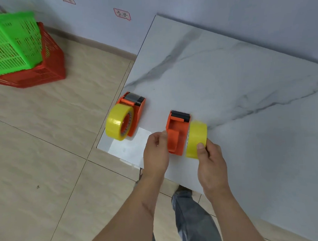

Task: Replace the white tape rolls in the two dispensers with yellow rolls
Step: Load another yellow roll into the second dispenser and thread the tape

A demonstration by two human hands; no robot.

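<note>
Right hand [210,157] grips yellow roll [196,138]; second dispenser [134,114] beside.

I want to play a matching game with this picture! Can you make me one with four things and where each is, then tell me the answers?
Things:
1. green basket
2. red basket
3. left hand
4. right hand

Places:
A. on the floor, under another basket
B. gripping a yellow tape roll
C. stacked on top of another basket
D. on the orange dispenser

Pairs: 1-C, 2-A, 3-D, 4-B
</note>
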